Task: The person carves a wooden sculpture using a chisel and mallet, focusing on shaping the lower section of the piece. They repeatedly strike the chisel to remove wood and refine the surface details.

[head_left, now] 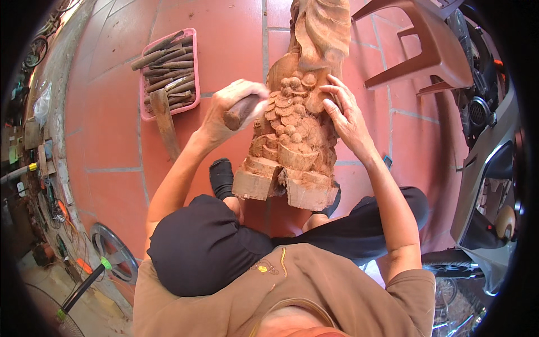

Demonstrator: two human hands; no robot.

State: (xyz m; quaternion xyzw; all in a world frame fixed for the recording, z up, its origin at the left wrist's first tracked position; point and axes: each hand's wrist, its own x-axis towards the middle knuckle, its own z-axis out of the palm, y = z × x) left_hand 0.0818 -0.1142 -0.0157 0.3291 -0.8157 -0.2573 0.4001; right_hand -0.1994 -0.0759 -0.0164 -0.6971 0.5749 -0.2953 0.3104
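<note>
Head view, looking down: a wooden carving (298, 121) is seen standing out from the upper middle of the frame to its centre, with its flat, split base turned toward the lower edge. Smooth, draped folds are shown at its top; below them, clusters of round balls and overlapping discs are cut into the wood.

At centre left, a brown handle (241, 112) is gripped by the left hand (223, 102), whose fingers are curled around it beside the carving. The fingertips are blurred, and the tool's far end cannot be made out. At centre right, the right hand (352, 121) is laid along the carving's right side, its fingers spread and nothing grasped; the fingertips appear to be rested on the wood.

In the upper left, a pink basket (197, 78) is filled with dark, stick-like tools (174, 70). A wooden piece (164, 123) is leaned over its near edge, its wider end lowered toward the red tiles (112, 146).

Part of a brown chair (435, 56) is seen in the upper right, and a motorbike (477, 185) is cut off by the right rim. Along the bottom, black trousers (205, 247) and a brown shirt (331, 281) are shown.
</note>
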